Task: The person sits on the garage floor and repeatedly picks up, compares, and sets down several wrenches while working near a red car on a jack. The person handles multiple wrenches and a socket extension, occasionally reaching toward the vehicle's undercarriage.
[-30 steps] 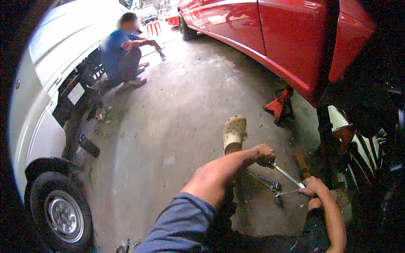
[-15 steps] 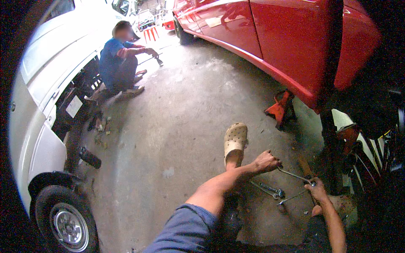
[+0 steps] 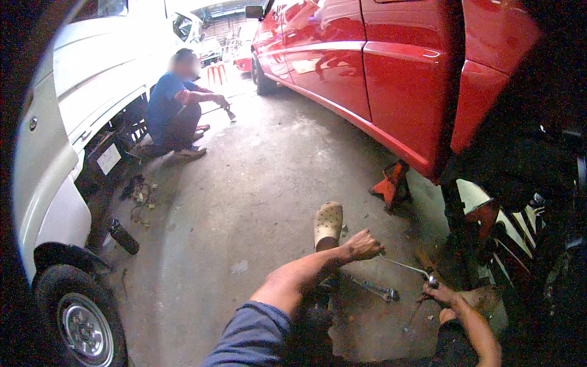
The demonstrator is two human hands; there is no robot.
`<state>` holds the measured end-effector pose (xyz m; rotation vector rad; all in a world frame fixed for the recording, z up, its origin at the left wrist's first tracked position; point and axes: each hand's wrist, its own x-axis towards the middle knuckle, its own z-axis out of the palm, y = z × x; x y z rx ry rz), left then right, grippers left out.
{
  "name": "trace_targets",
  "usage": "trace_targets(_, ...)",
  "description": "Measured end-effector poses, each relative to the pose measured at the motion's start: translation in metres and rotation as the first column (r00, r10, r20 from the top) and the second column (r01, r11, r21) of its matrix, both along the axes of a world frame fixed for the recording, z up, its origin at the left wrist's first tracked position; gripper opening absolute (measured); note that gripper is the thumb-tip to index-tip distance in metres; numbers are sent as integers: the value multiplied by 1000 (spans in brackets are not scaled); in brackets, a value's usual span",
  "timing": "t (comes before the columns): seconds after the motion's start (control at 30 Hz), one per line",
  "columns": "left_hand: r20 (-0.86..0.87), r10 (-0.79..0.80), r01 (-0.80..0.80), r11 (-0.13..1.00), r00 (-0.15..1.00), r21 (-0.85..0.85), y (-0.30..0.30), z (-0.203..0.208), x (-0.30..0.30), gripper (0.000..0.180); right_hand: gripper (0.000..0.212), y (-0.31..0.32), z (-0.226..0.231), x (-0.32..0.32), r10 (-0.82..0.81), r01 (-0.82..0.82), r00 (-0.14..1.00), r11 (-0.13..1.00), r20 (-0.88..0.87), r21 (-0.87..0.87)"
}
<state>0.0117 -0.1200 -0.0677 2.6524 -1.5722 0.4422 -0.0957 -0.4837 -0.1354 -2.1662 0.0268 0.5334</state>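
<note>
Left hand [image 3: 364,246] gripped one end of a slim metal wrench [image 3: 403,264] while the right hand [image 3: 441,295] held its other end, above the concrete floor [image 3: 257,208] near loose spanners [image 3: 385,293].

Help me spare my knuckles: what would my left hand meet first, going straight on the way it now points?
Your left hand would probably meet the dark upright post below the red car, though depth is unclear.

Left of the red car [image 3: 330,70] lies a grey, blotchy floor [image 3: 244,208], with a white van [image 3: 104,79] across it from the car. Glaring light surrounds a red stool [image 3: 216,74] near the car's far end; deep shadow lies right of the car.
</note>
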Motion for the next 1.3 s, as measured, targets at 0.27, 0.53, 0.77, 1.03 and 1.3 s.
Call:
trace_targets(0.27, -192, 95, -101, 995, 977, -20, -1, 25, -23, 25, 38, 37, 103, -10, -116, 119, 992, 990, 51, -73)
trace_targets(0.53, -210, 126, -126, 992, 969, 13, -9, 24, -30, 28, 33, 38, 102, -15, -104, 119, 992, 939, 65, -322)
trace_targets(0.77, 77, 17, -3, 984, 997, -177, -15, 14, -16, 24, 33, 44, 127, -19, -136, 165, 980, 962, 142, -219)
trace_targets(1.03, 141, -49, 80, 971, 989, -224, -15, 17, -19, 26, 33, 40, 122, -22, -113, 147, 987, 927, 118, -344)
trace_targets(1.3, -58, 6, -10, 997, 998, -76, -19, 30, -24, 24, 26, 56, 147, -27, -181, 158, 974, 973, -132, -170)
